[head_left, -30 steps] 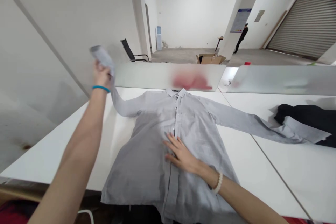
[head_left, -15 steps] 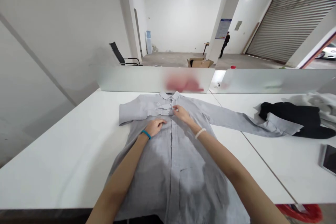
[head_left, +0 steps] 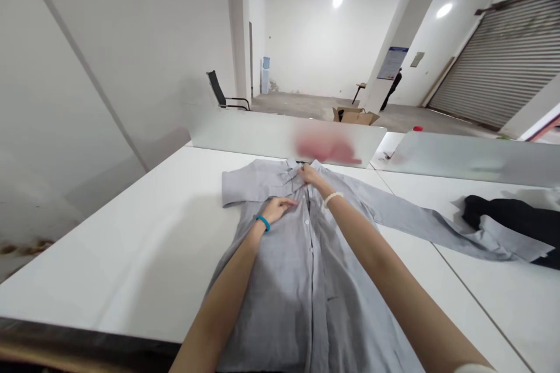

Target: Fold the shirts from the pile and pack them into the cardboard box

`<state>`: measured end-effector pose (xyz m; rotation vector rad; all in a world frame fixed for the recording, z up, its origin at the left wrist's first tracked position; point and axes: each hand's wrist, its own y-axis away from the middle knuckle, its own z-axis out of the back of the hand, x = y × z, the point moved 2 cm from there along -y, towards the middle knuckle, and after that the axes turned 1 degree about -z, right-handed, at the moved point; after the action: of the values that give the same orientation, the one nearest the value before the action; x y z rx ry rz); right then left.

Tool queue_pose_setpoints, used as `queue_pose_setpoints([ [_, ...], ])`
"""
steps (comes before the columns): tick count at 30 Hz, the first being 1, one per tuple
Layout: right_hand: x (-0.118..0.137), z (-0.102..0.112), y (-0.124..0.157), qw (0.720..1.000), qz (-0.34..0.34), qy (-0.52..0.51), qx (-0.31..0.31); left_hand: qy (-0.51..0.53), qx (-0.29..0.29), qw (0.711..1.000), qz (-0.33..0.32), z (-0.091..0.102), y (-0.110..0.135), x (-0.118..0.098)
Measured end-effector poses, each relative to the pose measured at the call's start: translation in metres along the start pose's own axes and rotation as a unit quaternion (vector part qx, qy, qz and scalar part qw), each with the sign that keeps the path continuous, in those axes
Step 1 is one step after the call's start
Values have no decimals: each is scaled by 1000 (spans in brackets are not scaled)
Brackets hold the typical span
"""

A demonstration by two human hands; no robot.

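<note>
A grey button-up shirt (head_left: 271,280) lies front side up, its collar toward the far side. One sleeve (head_left: 249,183) is folded in over the chest on the left; the other stretches out to the right. Just below the collar, my right hand (head_left: 310,175) is closed in a pinch on the shirt's cloth; its fingertips are partly hidden. My left hand (head_left: 279,208) rests on the chest to the left of the button strip, fingers stretched out and together. White buttons show along the front strip, which gapes slightly beneath my right hand.
The shirt lies on a white table (head_left: 175,245) with a frosted divider (head_left: 262,134) along its back edge. Black cloth (head_left: 507,218) lies at the right, against the outstretched sleeve's cuff. Beyond are a chair (head_left: 223,93), a cardboard box (head_left: 354,116) and a person (head_left: 391,90) by the pillar.
My right hand has moved up toward the collar, pulling the cloth there so the front strip gapes. My left hand's fingers have straightened. The view has shifted left and tilted.
</note>
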<state>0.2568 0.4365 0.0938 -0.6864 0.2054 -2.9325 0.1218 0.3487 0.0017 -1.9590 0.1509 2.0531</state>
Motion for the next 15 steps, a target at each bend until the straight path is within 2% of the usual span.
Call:
queue_pose_setpoints([
  [5,52,47,-25,998,51,-3,-28,88,-27,995,39,50,15,-17],
  [8,57,61,-34,998,65,15,-1,51,-15,997,65,65,20,-25],
  [9,53,62,-35,998,58,17,14,6,-14,998,67,63,19,-26],
  [11,38,58,-34,999,37,8,29,-100,-22,993,64,45,17,-24],
  [15,1,42,-25,999,-4,-35,6,-234,-63,970,30,-10,16,-18],
])
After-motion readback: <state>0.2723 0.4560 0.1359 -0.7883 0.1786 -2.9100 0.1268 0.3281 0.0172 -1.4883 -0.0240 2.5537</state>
